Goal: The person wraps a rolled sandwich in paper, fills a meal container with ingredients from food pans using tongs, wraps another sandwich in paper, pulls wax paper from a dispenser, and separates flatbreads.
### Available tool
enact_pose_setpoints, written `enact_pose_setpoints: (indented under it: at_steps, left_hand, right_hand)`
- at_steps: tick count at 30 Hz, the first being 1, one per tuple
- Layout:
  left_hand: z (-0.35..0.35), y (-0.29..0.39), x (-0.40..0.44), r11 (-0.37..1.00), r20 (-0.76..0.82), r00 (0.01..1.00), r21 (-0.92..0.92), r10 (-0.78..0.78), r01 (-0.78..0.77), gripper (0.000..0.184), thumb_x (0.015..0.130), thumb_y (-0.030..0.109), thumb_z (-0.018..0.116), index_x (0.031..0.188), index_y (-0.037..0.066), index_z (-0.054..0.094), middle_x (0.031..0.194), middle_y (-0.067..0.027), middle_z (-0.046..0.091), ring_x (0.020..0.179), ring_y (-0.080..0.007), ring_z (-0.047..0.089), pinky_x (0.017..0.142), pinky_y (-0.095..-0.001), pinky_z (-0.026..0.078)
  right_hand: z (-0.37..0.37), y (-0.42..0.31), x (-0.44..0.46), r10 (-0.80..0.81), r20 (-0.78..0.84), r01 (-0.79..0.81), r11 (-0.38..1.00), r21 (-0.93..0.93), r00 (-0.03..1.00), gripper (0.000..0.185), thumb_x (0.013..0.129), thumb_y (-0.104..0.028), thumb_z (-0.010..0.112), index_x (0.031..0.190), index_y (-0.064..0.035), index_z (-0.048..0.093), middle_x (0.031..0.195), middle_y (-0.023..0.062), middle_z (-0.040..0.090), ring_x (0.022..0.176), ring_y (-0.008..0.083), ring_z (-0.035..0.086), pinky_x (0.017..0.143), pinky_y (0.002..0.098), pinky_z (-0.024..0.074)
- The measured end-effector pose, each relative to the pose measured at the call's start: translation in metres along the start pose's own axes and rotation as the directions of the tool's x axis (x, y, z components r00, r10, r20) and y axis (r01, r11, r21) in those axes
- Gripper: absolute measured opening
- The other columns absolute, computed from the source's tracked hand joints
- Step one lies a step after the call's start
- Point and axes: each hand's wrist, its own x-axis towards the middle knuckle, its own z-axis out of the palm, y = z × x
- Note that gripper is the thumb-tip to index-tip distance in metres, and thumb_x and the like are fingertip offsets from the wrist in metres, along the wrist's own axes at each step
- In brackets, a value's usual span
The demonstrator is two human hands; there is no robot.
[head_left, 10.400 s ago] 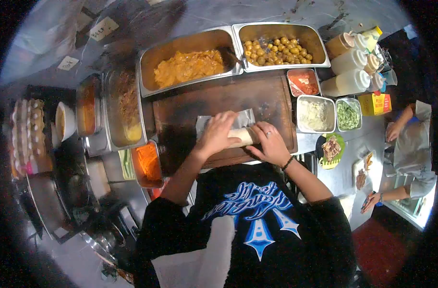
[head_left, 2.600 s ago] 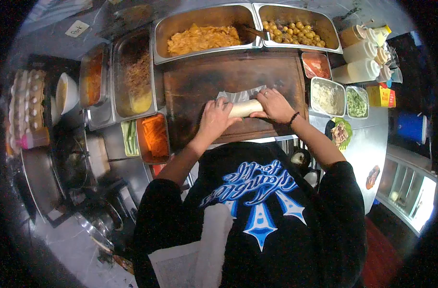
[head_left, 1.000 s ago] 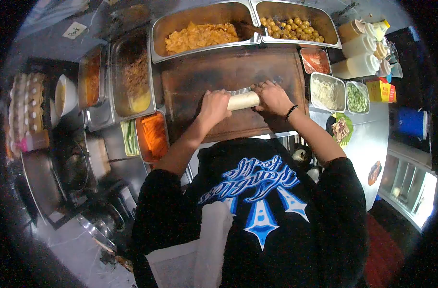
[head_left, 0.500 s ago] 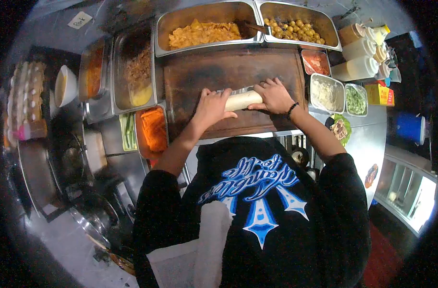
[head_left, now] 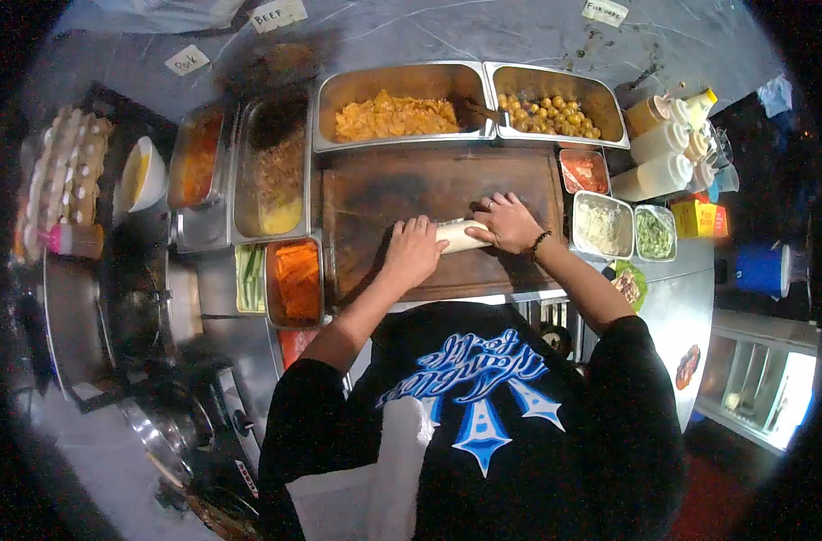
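Note:
A pale rolled wrap (head_left: pixel 461 237) lies crosswise on a dark wooden cutting board (head_left: pixel 366 185). My left hand (head_left: pixel 414 252) covers its left end, thumb along the near side and fingers over the top. At the other end, my right hand (head_left: pixel 508 224), with a dark beaded bracelet at the wrist, grips the roll, thumb in front and fingers reaching beyond it. A narrow shiny strip shows behind the wrap between the hands; I cannot tell what it is. The filling is hidden.
Behind the board stand metal pans of orange-coated food (head_left: pixel 397 117) and small round balls (head_left: pixel 551 117). Shredded carrot (head_left: pixel 297 279) and shredded meat (head_left: pixel 280 171) sit left. To the right are chopped greens (head_left: pixel 654 233), a white shredded filling (head_left: pixel 602 225) and squeeze bottles (head_left: pixel 654 176).
The camera view has tilted, so the whole scene sits lower and more labels show at the top. Both hands stay on the wrap, with the left fingers now flatter over its end.

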Motion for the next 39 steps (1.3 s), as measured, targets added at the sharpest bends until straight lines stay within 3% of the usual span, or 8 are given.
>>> enact_pose_setpoints:
  at_steps: [6,14,20,25,29,33,36,39]
  left_hand:
    - [-0.004,0.016,0.006,0.995,-0.061,0.998,0.094,-0.018,0.024,0.074,0.077,0.057,0.066,0.13,0.007,0.051,0.099,-0.015,0.059,0.096,-0.0302,0.057,0.08,-0.0462,0.046]
    - [-0.003,-0.007,0.014,0.987,-0.065,0.991,0.119,0.113,-0.105,0.072,0.072,0.058,0.069,0.125,0.01,0.054,0.09,-0.0118,0.061,0.084,-0.0277,0.061,0.069,-0.0405,0.05]
    - [-0.008,-0.011,0.001,0.986,-0.038,0.987,0.073,0.153,-0.15,0.069,0.072,0.052,0.072,0.123,0.011,0.055,0.085,-0.0106,0.061,0.076,-0.0296,0.062,0.065,-0.0409,0.051]
    - [-0.009,-0.008,-0.014,0.991,0.018,0.991,-0.03,0.134,-0.134,0.069,0.073,0.052,0.071,0.126,0.012,0.055,0.096,-0.0124,0.06,0.092,-0.031,0.059,0.078,-0.0437,0.047]
    - [-0.008,-0.015,-0.013,0.988,-0.043,0.989,-0.055,0.141,-0.144,0.071,0.073,0.054,0.072,0.127,0.01,0.055,0.109,-0.0126,0.056,0.101,-0.0315,0.053,0.084,-0.0451,0.043]
    - [-0.003,-0.019,-0.009,0.99,-0.009,0.991,-0.042,0.133,-0.133,0.067,0.073,0.052,0.072,0.121,0.006,0.058,0.103,-0.0112,0.059,0.095,-0.0292,0.055,0.082,-0.0414,0.044]
    - [-0.022,-0.005,0.001,0.989,0.064,0.987,-0.02,0.144,-0.143,0.071,0.072,0.053,0.072,0.121,0.005,0.057,0.104,-0.0112,0.059,0.095,-0.0288,0.056,0.079,-0.0406,0.045]
    - [0.003,0.008,0.019,0.958,-0.026,0.961,-0.073,0.276,-0.278,0.073,0.07,0.052,0.074,0.123,0.006,0.054,0.105,-0.011,0.059,0.097,-0.0284,0.056,0.077,-0.0409,0.046]
  right_hand:
    - [0.003,0.002,0.018,0.026,-0.123,-0.027,1.0,-0.008,0.992,0.051,0.091,-0.055,0.049,0.11,-0.0086,0.061,0.101,0.0158,0.061,0.097,0.0325,0.058,0.082,0.0451,0.0477]
    - [0.021,-0.011,0.005,-0.132,-0.306,0.102,0.989,-0.111,0.943,0.055,0.074,-0.051,0.069,0.103,-0.0065,0.056,0.092,0.0133,0.061,0.092,0.0299,0.06,0.081,0.0408,0.0465]
    - [0.02,-0.017,-0.003,-0.13,-0.223,0.129,0.992,-0.02,0.966,0.055,0.073,-0.05,0.071,0.104,-0.0075,0.057,0.09,0.0138,0.063,0.089,0.032,0.062,0.081,0.0427,0.0469]
    - [0.013,-0.027,-0.015,-0.123,-0.223,0.133,0.99,0.034,0.967,0.061,0.08,-0.06,0.061,0.118,-0.0115,0.058,0.105,0.0137,0.062,0.101,0.0318,0.058,0.088,0.0451,0.044]
    - [0.012,-0.009,-0.032,0.199,-0.383,-0.137,0.974,0.182,0.902,0.047,0.089,-0.049,0.056,0.12,-0.0135,0.062,0.115,0.0161,0.06,0.108,0.0348,0.055,0.093,0.0465,0.043]
    - [0.022,0.012,-0.083,0.749,-0.216,-0.38,0.535,0.754,0.626,0.034,0.093,-0.028,0.057,0.12,-0.0078,0.063,0.115,0.02,0.063,0.106,0.0367,0.06,0.093,0.0418,0.0471]
    - [0.052,0.01,-0.105,0.842,0.026,-0.456,0.265,0.85,0.539,0.03,0.092,-0.024,0.058,0.114,-0.0053,0.066,0.108,0.0198,0.067,0.099,0.0355,0.064,0.088,0.0389,0.0497]
    - [0.037,-0.02,-0.094,0.828,-0.008,-0.321,0.226,0.92,0.561,0.03,0.09,-0.025,0.062,0.112,-0.0052,0.068,0.106,0.0183,0.068,0.098,0.0314,0.067,0.087,0.0364,0.0504]
